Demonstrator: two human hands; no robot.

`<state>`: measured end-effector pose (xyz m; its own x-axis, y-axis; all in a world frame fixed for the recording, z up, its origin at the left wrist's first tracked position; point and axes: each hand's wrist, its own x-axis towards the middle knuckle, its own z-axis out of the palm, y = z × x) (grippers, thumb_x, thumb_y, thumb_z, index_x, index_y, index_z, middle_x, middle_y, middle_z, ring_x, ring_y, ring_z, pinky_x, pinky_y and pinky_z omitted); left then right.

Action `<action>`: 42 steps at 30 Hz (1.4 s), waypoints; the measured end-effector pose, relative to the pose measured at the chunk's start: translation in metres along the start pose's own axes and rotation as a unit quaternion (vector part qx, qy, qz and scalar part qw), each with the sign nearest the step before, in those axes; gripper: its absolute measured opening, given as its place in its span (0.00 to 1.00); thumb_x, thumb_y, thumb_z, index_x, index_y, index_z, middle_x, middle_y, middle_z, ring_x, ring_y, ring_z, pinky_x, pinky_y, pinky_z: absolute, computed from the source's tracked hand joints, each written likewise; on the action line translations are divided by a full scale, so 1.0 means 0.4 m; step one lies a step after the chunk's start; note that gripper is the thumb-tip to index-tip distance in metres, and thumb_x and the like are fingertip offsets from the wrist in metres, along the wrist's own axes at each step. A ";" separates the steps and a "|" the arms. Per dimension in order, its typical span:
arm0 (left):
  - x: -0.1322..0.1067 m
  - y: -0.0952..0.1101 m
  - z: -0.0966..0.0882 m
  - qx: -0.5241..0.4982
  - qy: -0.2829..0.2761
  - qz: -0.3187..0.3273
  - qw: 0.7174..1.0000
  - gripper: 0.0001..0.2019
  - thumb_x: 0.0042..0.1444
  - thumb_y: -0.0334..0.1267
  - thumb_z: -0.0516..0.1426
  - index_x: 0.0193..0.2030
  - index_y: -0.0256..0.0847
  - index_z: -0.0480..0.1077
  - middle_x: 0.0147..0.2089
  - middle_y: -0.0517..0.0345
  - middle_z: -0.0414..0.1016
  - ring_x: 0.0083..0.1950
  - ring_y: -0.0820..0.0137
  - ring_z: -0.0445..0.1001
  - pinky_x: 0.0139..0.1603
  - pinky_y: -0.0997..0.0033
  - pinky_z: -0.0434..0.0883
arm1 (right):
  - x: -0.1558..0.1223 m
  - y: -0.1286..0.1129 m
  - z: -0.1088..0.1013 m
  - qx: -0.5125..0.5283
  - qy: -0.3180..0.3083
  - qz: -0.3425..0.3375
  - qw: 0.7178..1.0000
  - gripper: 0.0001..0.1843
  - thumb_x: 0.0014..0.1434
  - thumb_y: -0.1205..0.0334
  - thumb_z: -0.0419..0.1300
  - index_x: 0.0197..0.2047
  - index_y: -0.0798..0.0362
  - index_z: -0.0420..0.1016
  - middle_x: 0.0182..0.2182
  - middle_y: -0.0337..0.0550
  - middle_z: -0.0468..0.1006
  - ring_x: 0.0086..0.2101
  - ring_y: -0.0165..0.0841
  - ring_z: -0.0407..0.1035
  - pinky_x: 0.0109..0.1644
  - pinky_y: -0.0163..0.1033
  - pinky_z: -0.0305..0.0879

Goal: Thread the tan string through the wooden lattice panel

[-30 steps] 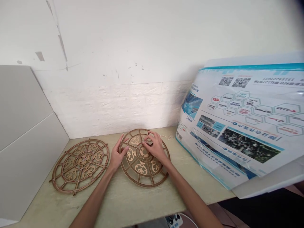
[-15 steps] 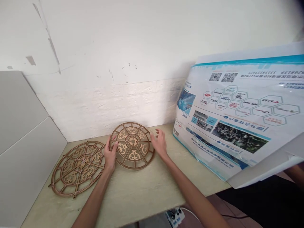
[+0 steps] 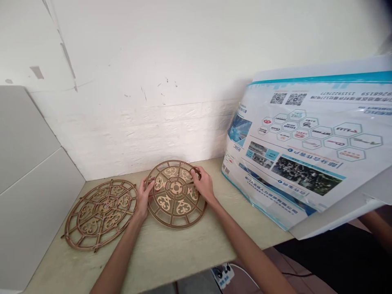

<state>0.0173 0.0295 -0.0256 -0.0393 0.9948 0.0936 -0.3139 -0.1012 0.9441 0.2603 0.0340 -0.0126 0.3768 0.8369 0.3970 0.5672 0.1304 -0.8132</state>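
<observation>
Wall: white plaster wall [image 3: 137,53], scuffed and chipped, behind the brown cut-out disc [image 3: 176,194]; white brick-pattern panel [image 3: 131,139] along its foot, also behind the disc;

Bench: pale stained bench top [image 3: 171,253], under the disc and running forward of it;

Main piece: brown cut-out disc, round, with a rim, spokes, rings and leaf-shaped openings; lying flat or nearly so, toward the back of the bench top, between both hands;

Left hand [image 3: 143,199]: at the disc's left edge; fingers [image 3: 150,184] curled up against the rim; cannot tell whether they are closed on it;

Right hand [image 3: 203,185]: at the disc's upper right; fingers [image 3: 196,173] hooked over the rim and outer bars, a narrow hold on the disc;

Hand placement: roughly opposite each other across the disc, a sound way to steady it; fingers on solid bars rather than across the openings;

Second piece: second cut-out disc [image 3: 105,206], similar pattern, small points jutting from its rim; flat, left of the main disc, just beside the left hand;

Far left: grey panel [image 3: 30,192], well left of the disc, standing against the wall;

Right: printed plastic poster board [image 3: 294,155], right of the disc, leaning, with square codes, hexagon logos and photos;

Below: white plug socket [image 3: 222,274], beneath the bench edge, in front of the disc;
</observation>
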 end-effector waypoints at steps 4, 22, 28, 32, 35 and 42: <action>-0.013 0.030 0.004 -0.132 -0.091 -0.138 0.977 0.28 0.53 0.45 0.63 0.60 0.40 0.67 0.57 0.47 0.73 0.49 0.61 0.77 0.48 0.63 0.74 | 0.006 0.010 -0.005 -0.021 -0.049 -0.037 0.998 0.21 0.60 0.47 0.52 0.46 0.50 0.76 0.44 0.41 0.80 0.40 0.29 0.72 0.48 0.35 0.67; -0.014 0.027 -0.009 -0.067 -0.130 -0.176 0.974 0.27 0.48 0.38 0.67 0.56 0.35 0.71 0.48 0.46 0.77 0.43 0.63 0.78 0.47 0.66 0.75 | -0.063 -0.006 0.046 -0.093 -0.166 -0.290 0.938 0.13 0.62 0.57 0.53 0.44 0.48 0.77 0.61 0.43 0.63 0.63 0.34 0.55 0.69 0.51 0.58; -0.012 0.022 -0.011 -0.074 -0.143 -0.168 0.972 0.27 0.49 0.38 0.67 0.57 0.36 0.71 0.49 0.46 0.77 0.41 0.65 0.78 0.45 0.67 0.75 | -0.051 -0.007 0.035 -0.042 -0.183 -0.234 0.954 0.16 0.61 0.49 0.54 0.40 0.50 0.76 0.60 0.43 0.65 0.62 0.34 0.57 0.69 0.51 0.57; -0.013 0.020 -0.010 -0.072 -0.133 -0.169 0.974 0.27 0.49 0.38 0.67 0.56 0.36 0.71 0.50 0.45 0.77 0.46 0.62 0.78 0.47 0.67 0.75 | -0.050 -0.010 0.034 -0.037 -0.167 -0.253 0.952 0.18 0.61 0.48 0.53 0.37 0.52 0.77 0.58 0.45 0.67 0.61 0.33 0.59 0.67 0.49 0.60; -0.015 0.021 -0.006 -0.080 -0.128 -0.167 0.974 0.26 0.49 0.38 0.67 0.56 0.36 0.72 0.50 0.45 0.77 0.46 0.62 0.78 0.47 0.67 0.75 | -0.053 -0.021 0.030 -0.030 -0.153 -0.267 0.951 0.18 0.62 0.48 0.53 0.37 0.51 0.77 0.55 0.44 0.71 0.60 0.31 0.62 0.66 0.46 0.60; -0.020 0.031 0.003 -0.084 -0.114 -0.175 0.974 0.27 0.47 0.38 0.68 0.56 0.36 0.72 0.52 0.44 0.76 0.46 0.63 0.78 0.46 0.68 0.75 | -0.065 -0.033 0.027 0.012 -0.161 -0.258 0.953 0.17 0.62 0.48 0.54 0.40 0.50 0.79 0.41 0.42 0.79 0.48 0.29 0.70 0.62 0.44 0.63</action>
<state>0.0150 0.0201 -0.0142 0.3048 0.9422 -0.1393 -0.4213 0.2646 0.8675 0.2350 0.0161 -0.0166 -0.1935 0.7777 0.5981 0.5972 0.5771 -0.5571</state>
